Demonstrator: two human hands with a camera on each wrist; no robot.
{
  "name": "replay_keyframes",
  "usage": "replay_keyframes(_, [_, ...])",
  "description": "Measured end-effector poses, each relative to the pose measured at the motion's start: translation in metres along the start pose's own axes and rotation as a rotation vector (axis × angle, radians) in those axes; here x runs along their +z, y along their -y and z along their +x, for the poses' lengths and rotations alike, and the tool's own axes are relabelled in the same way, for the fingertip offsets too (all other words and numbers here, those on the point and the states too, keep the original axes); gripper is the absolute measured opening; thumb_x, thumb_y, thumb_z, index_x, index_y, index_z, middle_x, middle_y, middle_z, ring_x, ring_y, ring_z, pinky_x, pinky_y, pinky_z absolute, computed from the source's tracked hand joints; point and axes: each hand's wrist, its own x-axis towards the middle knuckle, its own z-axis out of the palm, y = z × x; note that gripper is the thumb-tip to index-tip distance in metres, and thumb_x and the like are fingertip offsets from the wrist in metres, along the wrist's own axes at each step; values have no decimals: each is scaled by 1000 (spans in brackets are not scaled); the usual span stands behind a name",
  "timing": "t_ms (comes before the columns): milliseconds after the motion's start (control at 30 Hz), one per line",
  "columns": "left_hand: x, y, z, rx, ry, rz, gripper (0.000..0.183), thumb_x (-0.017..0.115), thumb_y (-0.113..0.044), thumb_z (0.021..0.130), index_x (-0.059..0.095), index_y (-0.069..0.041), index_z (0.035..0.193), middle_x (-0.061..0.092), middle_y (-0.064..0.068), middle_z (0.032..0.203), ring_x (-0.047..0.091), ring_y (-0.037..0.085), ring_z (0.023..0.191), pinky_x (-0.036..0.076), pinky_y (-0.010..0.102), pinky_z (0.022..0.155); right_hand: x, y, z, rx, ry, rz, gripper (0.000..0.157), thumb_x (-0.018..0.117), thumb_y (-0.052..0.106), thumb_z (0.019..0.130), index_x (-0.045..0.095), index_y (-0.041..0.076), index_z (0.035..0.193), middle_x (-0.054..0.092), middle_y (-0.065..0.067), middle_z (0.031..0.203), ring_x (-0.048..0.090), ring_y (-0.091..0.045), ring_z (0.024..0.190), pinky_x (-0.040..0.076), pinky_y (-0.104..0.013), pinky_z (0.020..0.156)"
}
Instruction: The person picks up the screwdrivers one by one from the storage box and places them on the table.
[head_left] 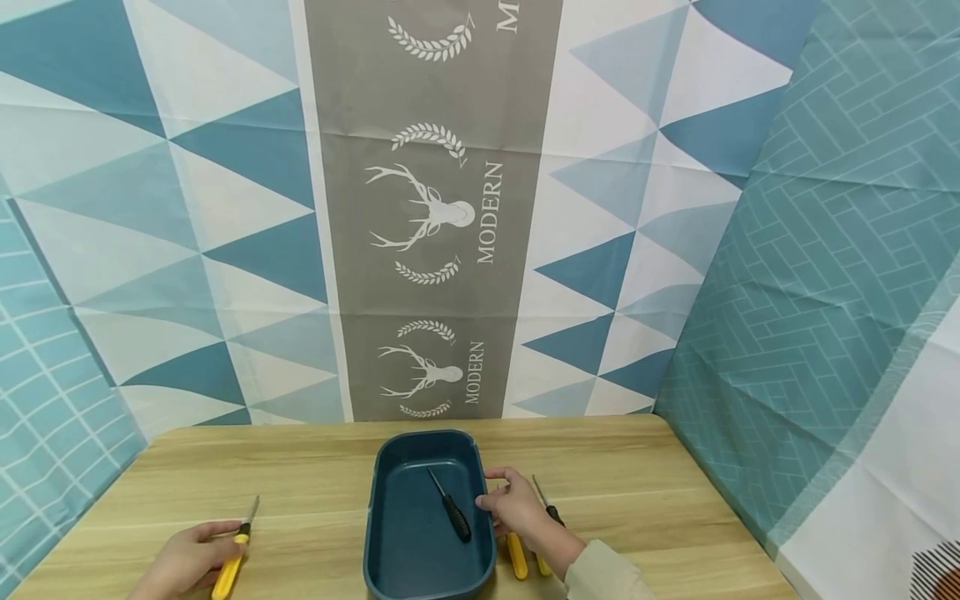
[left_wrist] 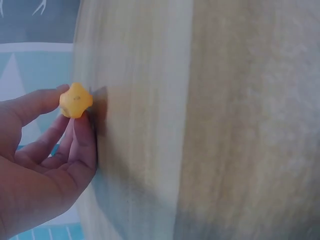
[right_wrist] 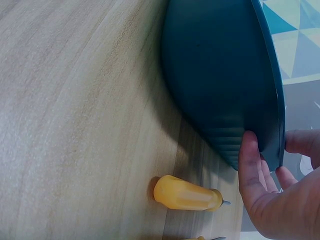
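Observation:
My left hand [head_left: 187, 554] grips a yellow-handled screwdriver [head_left: 229, 573] above the left part of the table, its metal tip pointing away from me. In the left wrist view, the rounded end of the yellow handle [left_wrist: 76, 101] shows between thumb and fingers. A dark blue plastic bin [head_left: 382, 550] stands in the middle, with a black-handled screwdriver [head_left: 456, 517] lying inside. My right hand [head_left: 519, 507] holds the bin's right wall, its thumb over the rim and fingers against the outside, as the right wrist view shows.
Right of the bin, partly behind my right hand, lie two more yellow-handled screwdrivers; one handle [right_wrist: 187, 194] shows close to the bin's wall. The wooden table [head_left: 637, 492] ends at a patterned cloth wall [head_left: 442, 292] at the back and sides.

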Motion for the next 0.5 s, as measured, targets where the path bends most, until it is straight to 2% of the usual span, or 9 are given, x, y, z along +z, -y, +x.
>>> replay_keyframes(133, [1,0,1,2,-43,42,62,70,-21,82,46,16,124,69,13,94,63,15,78,55,36,70,0,-1,1,-2,1,1,45,62,9,87,44,1,128,59,-9,87,54,-16,63,51,-32,56])
replay_keyframes(500, [3,-1,0,-7,-64,72,57,71,-24,81,53,16,117,68,8,89,62,14,75,54,32,67,0,0,0,-10,3,-1,46,62,9,87,44,1,128,59,-8,86,55,-16,63,51,-30,55])
